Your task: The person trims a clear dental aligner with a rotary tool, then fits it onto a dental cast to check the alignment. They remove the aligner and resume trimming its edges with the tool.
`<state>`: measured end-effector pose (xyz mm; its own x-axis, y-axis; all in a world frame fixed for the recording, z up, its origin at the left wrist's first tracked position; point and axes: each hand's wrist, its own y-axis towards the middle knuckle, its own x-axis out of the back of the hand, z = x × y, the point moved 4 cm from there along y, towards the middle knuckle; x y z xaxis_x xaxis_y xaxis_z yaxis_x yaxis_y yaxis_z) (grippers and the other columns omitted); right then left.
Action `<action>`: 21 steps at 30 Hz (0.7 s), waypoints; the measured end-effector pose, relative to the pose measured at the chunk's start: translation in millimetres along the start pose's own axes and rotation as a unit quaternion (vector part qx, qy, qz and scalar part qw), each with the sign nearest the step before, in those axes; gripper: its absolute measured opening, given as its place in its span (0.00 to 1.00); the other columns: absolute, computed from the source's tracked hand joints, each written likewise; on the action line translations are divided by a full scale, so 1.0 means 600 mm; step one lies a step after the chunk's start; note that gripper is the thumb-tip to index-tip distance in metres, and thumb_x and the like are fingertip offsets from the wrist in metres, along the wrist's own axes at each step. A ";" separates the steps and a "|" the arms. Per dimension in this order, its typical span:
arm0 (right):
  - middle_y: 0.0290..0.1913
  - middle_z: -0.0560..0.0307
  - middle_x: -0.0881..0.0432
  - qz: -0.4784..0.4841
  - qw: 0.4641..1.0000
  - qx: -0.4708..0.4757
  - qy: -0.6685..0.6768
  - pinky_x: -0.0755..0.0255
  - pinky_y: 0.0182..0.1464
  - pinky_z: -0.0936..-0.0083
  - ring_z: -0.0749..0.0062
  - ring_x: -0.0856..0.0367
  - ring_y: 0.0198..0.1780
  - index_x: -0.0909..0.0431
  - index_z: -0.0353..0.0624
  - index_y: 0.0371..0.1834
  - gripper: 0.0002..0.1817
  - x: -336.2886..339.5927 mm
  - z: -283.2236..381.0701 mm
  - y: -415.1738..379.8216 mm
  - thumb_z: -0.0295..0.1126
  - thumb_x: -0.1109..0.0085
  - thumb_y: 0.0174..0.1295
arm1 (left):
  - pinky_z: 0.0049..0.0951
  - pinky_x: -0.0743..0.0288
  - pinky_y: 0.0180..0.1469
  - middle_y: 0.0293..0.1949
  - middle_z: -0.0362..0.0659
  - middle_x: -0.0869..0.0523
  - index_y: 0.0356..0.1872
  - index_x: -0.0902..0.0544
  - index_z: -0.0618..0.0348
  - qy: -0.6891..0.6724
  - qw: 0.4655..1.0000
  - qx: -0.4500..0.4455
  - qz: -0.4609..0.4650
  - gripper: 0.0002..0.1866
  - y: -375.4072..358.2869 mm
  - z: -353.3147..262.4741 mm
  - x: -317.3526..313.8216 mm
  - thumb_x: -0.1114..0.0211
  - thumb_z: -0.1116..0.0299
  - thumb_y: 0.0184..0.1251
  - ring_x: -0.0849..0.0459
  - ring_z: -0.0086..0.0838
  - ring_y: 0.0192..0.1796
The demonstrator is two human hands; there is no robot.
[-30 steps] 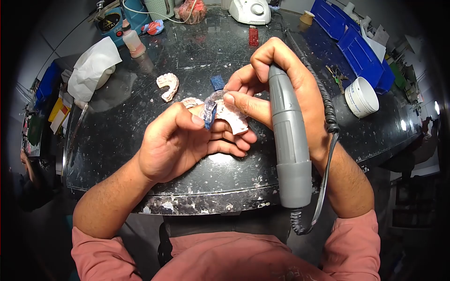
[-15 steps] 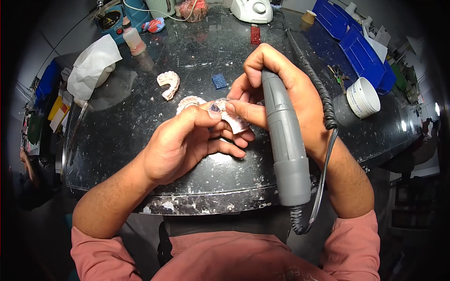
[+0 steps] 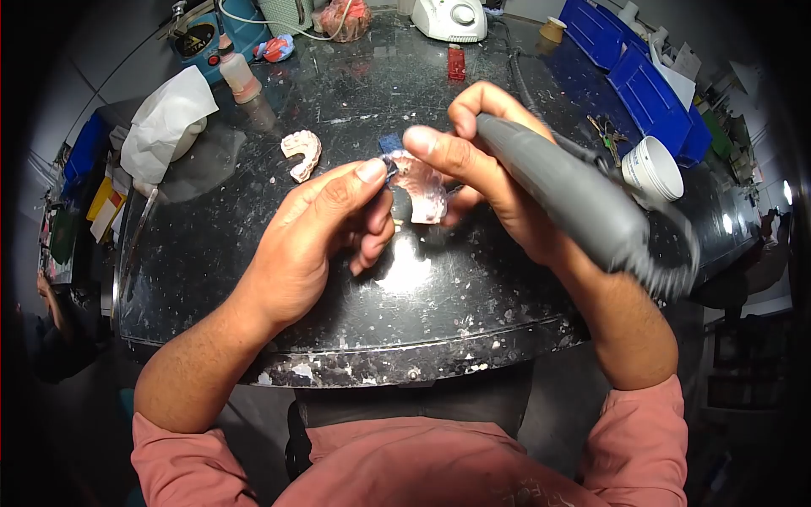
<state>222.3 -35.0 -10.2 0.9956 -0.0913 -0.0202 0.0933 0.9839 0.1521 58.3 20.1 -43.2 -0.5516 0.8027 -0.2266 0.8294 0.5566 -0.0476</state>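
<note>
Plaster cast lies left of both hands; tub right.

Dark, speckled tabletop. A plaster teeth cast lies left of centre, with a white cloth well to its left. A white tub and keys sit at right, near blue bins. A white machine, red block and small bottle stand along the far edge.

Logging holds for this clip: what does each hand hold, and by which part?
Right hand grips the grey handpiece around its front barrel. Left hand pinches the pink dental piece at its left edge.
</note>
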 end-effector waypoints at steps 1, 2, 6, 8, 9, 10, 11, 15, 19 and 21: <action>0.32 0.56 0.18 -0.015 0.996 -0.073 -0.056 0.25 0.27 0.84 0.80 0.20 0.28 0.35 0.46 0.34 0.15 0.000 -0.005 -0.002 0.39 0.38 0.67 | 0.19 0.39 0.29 0.24 0.35 0.29 0.32 0.26 0.58 -0.003 1.000 0.000 -0.014 0.21 0.000 0.002 -0.005 0.53 0.51 0.78 0.32 0.17 0.27; 0.31 0.59 0.20 -0.016 0.995 -0.070 -0.068 0.29 0.21 0.85 0.84 0.23 0.24 0.31 0.46 0.33 0.17 -0.003 -0.018 -0.003 0.46 0.43 0.69 | 0.19 0.39 0.29 0.24 0.35 0.29 0.32 0.26 0.58 -0.004 1.000 0.001 -0.015 0.21 -0.001 0.003 -0.008 0.53 0.51 0.78 0.32 0.17 0.27; 0.25 0.63 0.22 0.032 0.998 -0.041 0.018 0.32 0.25 0.86 0.85 0.25 0.25 0.33 0.47 0.33 0.13 -0.021 -0.027 -0.006 0.40 0.43 0.70 | 0.19 0.41 0.28 0.23 0.35 0.30 0.26 0.28 0.57 -0.007 1.000 0.017 0.005 0.24 0.000 0.004 -0.015 0.53 0.49 0.78 0.35 0.17 0.24; 0.25 0.64 0.23 0.041 0.997 -0.015 0.056 0.32 0.27 0.86 0.85 0.25 0.26 0.34 0.47 0.33 0.12 -0.030 -0.023 -0.008 0.37 0.43 0.70 | 0.19 0.45 0.26 0.20 0.34 0.32 0.24 0.28 0.57 -0.054 0.998 0.045 0.005 0.25 0.000 0.007 -0.012 0.54 0.48 0.78 0.38 0.16 0.22; 0.25 0.64 0.24 0.041 0.998 -0.021 0.036 0.33 0.28 0.86 0.85 0.25 0.26 0.34 0.47 0.34 0.11 -0.028 -0.029 -0.008 0.36 0.43 0.70 | 0.18 0.49 0.24 0.18 0.32 0.35 0.23 0.29 0.57 -0.050 0.997 0.057 -0.023 0.27 -0.002 0.004 -0.016 0.54 0.47 0.78 0.41 0.15 0.20; 0.25 0.64 0.24 0.040 0.998 -0.021 0.036 0.33 0.28 0.86 0.85 0.25 0.26 0.34 0.47 0.34 0.11 -0.027 -0.028 -0.008 0.36 0.43 0.70 | 0.18 0.49 0.24 0.18 0.32 0.35 0.23 0.29 0.57 -0.050 0.997 0.057 -0.023 0.27 -0.002 0.005 -0.013 0.54 0.47 0.78 0.41 0.15 0.20; 0.25 0.65 0.25 0.039 0.999 -0.021 0.025 0.33 0.27 0.86 0.85 0.25 0.26 0.35 0.47 0.34 0.11 -0.027 -0.026 -0.009 0.35 0.43 0.70 | 0.19 0.50 0.24 0.18 0.31 0.35 0.22 0.29 0.56 -0.033 0.998 0.060 -0.011 0.27 -0.004 0.007 -0.007 0.54 0.47 0.78 0.42 0.14 0.20; 0.25 0.67 0.26 0.037 0.999 0.005 0.029 0.35 0.26 0.86 0.87 0.28 0.25 0.35 0.48 0.35 0.10 -0.026 -0.024 -0.011 0.34 0.43 0.69 | 0.19 0.53 0.24 0.17 0.30 0.37 0.20 0.29 0.55 0.003 0.999 0.047 0.017 0.28 -0.005 0.008 -0.009 0.54 0.46 0.78 0.44 0.14 0.20; 0.25 0.67 0.27 0.035 0.999 -0.001 0.014 0.36 0.25 0.86 0.88 0.29 0.25 0.35 0.48 0.35 0.10 -0.023 -0.023 -0.014 0.33 0.42 0.69 | 0.19 0.52 0.24 0.17 0.30 0.36 0.20 0.29 0.55 -0.003 0.999 0.046 0.020 0.28 -0.008 0.011 -0.014 0.53 0.46 0.78 0.44 0.14 0.21; 0.25 0.68 0.27 0.029 1.000 -0.001 0.003 0.37 0.25 0.87 0.88 0.29 0.24 0.35 0.49 0.35 0.10 -0.024 -0.023 -0.015 0.33 0.42 0.69 | 0.19 0.51 0.25 0.18 0.30 0.36 0.19 0.29 0.55 -0.004 0.999 0.047 0.003 0.28 -0.009 0.011 -0.017 0.53 0.47 0.78 0.43 0.14 0.21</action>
<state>207.3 -40.3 -25.1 0.9993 -0.0323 -0.0176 0.0346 0.9878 0.1516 60.0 7.5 -47.2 -0.5464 0.8037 -0.2356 0.8374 0.5291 -0.1371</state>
